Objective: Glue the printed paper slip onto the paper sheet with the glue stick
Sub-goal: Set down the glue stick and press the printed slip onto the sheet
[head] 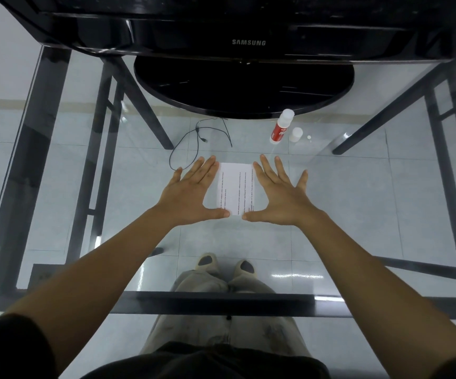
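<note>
A white paper with lines of printed text (235, 187) lies flat on the glass table, in the middle. My left hand (194, 191) rests flat, fingers spread, on its left edge. My right hand (278, 192) lies flat and spread on its right edge. Both thumbs point inward at the paper's near edge. I cannot tell the slip from the sheet beneath it. The glue stick (281, 127), red label with white ends, stands uncapped behind and to the right. Its white cap (295, 134) stands just right of it.
A black Samsung monitor (248, 42) with a round base (244, 86) stands at the back of the glass table (358, 214). Through the glass I see black table legs, a thin black cable (199, 138) on the tiled floor, and my feet.
</note>
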{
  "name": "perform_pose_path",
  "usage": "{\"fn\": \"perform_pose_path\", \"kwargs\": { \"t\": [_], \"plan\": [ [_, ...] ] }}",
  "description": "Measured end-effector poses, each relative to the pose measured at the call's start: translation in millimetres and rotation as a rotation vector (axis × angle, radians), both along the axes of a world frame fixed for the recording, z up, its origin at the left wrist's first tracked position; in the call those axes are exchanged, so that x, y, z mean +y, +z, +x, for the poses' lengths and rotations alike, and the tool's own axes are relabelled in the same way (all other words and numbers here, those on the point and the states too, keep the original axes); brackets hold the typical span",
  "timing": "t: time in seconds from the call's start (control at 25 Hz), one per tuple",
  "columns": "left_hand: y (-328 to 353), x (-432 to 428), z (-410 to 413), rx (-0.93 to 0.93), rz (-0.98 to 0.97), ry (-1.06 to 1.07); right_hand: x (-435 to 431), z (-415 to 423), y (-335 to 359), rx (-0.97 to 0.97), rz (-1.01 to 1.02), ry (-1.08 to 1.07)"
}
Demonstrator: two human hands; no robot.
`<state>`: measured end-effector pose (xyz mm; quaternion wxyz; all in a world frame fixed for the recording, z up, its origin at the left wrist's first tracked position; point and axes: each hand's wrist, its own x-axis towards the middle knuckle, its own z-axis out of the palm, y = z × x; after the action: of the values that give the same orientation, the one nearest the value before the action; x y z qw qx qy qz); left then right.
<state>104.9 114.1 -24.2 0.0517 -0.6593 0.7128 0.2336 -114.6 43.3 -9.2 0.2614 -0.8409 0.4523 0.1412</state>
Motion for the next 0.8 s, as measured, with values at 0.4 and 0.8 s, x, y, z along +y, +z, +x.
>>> {"fn": "perform_pose_path", "kwargs": {
  "t": [0.4, 0.8],
  "plan": [
    [37, -8, -14, 0.347, -0.083, 0.256, 18, -1, 10, -0.350, -0.155, -0.329],
    [54, -77, -72, 0.451, -0.264, 0.350, 17, -38, -5, -0.064, -0.291, -0.432]
  ]
}}
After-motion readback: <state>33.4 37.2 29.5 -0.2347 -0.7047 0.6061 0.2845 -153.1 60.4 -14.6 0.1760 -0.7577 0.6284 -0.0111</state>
